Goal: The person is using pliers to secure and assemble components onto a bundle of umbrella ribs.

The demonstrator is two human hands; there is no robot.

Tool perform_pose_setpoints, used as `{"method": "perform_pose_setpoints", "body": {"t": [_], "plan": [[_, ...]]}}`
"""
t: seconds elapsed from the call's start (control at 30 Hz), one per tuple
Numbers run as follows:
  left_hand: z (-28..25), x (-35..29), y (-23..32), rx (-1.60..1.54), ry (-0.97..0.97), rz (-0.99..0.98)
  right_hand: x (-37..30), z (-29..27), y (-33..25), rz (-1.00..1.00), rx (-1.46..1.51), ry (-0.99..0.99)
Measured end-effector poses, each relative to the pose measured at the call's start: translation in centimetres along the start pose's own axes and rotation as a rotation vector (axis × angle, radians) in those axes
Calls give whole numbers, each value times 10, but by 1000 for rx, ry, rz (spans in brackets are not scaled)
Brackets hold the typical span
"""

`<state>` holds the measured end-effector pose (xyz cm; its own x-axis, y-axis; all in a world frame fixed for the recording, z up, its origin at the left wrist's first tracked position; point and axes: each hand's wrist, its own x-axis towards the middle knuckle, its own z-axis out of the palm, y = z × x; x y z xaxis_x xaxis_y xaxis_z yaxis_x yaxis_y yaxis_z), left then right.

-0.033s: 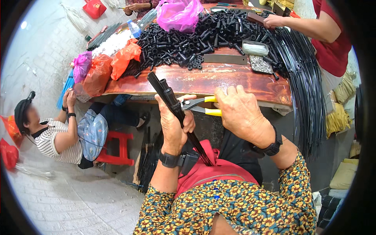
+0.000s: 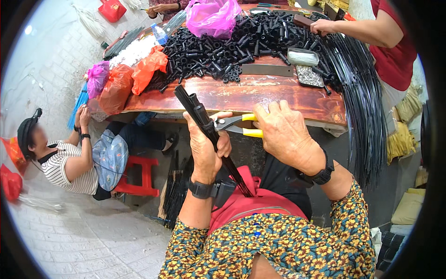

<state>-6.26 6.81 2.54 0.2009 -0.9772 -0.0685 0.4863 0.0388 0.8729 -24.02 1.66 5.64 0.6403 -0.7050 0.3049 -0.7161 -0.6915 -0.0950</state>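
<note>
My left hand (image 2: 204, 144) is wrapped round a bundle of thin black rods (image 2: 237, 176), which slants from the table side down to my lap. Thicker black tube-like ends (image 2: 200, 111) stick out above the thumb. My right hand (image 2: 289, 135) grips a pair of pliers (image 2: 248, 125) with yellow handles, spread a little apart. Their metal jaws touch the bundle beside my left thumb; what they bite on is too small to make out.
On the wooden table (image 2: 218, 98) lie a heap of black plastic fittings (image 2: 204, 53), a metal strip (image 2: 267, 69) and a tray of small metal pieces (image 2: 309, 76). Long black rods (image 2: 364, 102) hang off its right end. One person (image 2: 65, 158) sits left; another's hand (image 2: 324, 27) works far right.
My hands, the pliers and the bundle stay in place. The far-right person's hand has shifted very slightly.
</note>
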Motion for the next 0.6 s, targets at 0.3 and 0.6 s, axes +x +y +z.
{"method": "perform_pose_setpoints", "body": {"t": [0.3, 0.6], "plan": [[-6, 0, -1, -55, -37, 14, -13, 16, 9, -47, 261, 135], [0, -2, 2, -12, -44, 14, 3, -20, 15, -148, -95, 83]]}}
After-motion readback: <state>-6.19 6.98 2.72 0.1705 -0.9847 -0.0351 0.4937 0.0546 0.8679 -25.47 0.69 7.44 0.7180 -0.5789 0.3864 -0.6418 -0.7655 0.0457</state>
